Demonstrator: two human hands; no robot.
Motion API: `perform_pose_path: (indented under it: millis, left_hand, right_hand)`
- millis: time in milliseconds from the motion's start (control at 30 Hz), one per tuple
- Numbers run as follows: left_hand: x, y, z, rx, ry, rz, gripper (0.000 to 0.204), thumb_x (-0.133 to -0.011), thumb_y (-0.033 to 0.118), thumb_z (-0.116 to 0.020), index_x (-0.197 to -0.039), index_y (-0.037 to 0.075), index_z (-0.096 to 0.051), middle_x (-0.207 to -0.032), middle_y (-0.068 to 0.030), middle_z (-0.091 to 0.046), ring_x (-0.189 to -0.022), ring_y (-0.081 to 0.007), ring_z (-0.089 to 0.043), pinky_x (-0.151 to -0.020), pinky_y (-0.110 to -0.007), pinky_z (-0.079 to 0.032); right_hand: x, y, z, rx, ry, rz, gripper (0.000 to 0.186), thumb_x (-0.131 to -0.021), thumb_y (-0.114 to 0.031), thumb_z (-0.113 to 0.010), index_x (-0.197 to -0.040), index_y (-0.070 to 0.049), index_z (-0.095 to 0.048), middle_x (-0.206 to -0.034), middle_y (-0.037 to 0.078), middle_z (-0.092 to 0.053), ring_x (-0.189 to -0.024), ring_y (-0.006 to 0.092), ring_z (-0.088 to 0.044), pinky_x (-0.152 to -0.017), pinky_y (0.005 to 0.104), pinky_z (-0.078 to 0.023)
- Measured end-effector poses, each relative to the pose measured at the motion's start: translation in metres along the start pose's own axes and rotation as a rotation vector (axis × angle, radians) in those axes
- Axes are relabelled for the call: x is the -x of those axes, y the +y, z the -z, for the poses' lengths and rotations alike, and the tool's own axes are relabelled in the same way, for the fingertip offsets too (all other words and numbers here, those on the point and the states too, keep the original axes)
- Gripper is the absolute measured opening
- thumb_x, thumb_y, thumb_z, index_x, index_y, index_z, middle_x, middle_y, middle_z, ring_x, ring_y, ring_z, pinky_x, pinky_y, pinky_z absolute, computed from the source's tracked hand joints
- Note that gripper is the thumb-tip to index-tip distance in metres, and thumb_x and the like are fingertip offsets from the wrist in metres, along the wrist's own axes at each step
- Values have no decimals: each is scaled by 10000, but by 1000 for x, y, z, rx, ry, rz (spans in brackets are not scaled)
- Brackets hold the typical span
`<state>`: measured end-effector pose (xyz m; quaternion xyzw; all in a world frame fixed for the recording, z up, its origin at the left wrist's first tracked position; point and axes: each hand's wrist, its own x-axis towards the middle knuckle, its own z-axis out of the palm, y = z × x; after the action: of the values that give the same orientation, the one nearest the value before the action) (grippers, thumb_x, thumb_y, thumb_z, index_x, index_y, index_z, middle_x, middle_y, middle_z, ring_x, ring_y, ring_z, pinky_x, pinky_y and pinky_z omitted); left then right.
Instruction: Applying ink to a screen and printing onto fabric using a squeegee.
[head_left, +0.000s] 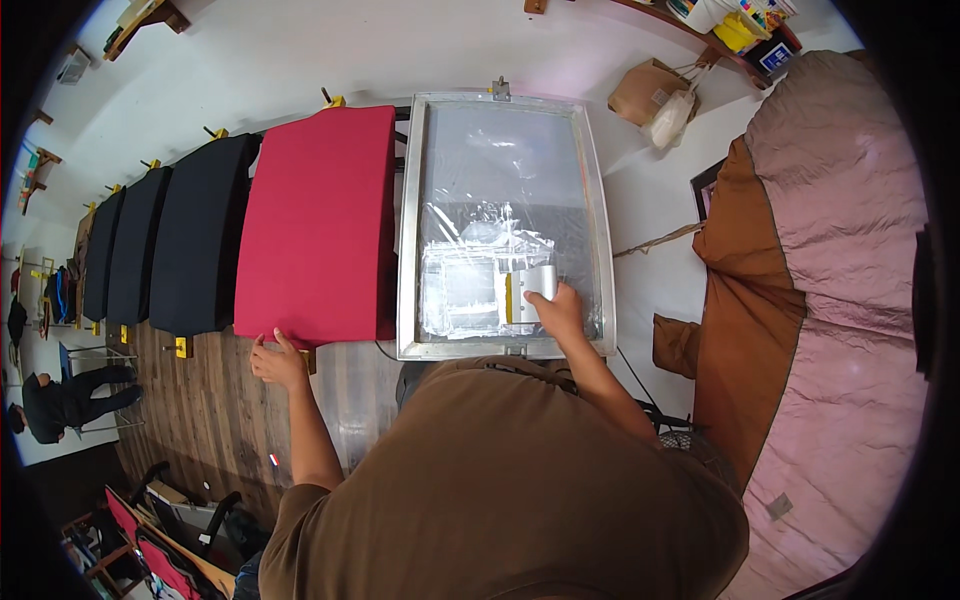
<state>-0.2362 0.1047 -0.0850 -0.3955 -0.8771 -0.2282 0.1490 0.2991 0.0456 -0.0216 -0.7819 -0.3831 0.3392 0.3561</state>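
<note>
A metal-framed screen lies in front of me, its mesh streaked with white ink over the lower half. My right hand grips a squeegee with a silver handle and yellowish blade, resting on the inked part. Just left of the screen, a board covered in red fabric stands in line with the others. My left hand is at that board's near lower edge, fingers apart, fingertips at the fabric's edge.
Several black fabric-covered boards continue leftward. A person is at the far left. A shelf and a paper bag are on the wall. Pink and brown padded fabric fills the right side. A chair stands lower left.
</note>
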Motion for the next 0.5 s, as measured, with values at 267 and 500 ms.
perform_pose_path:
  millis: [267, 500]
  left_hand:
    - [0, 7, 7, 16, -55, 15, 494, -946, 525, -655, -1241, 130, -616, -1253, -156, -570, -1238, -394, -475, -985, -565, -409]
    - [1, 6, 4, 28, -54, 1, 474, -939, 495, -676, -1235, 129, -623, -1247, -149, -572, -1230, -392, -478, -984, -557, -416]
  right_hand:
    - [-3, -4, 7, -47, -12, -40, 346, -789, -289, -793, -958, 9, -745, -836, 194, -748, -800, 310, -748, -716, 408, -561]
    - [-8, -4, 13, -194, -96, -76, 283, -860, -144, -757, -1083, 25, -717, -927, 86, -744, -783, 158, -697, -647, 317, -550]
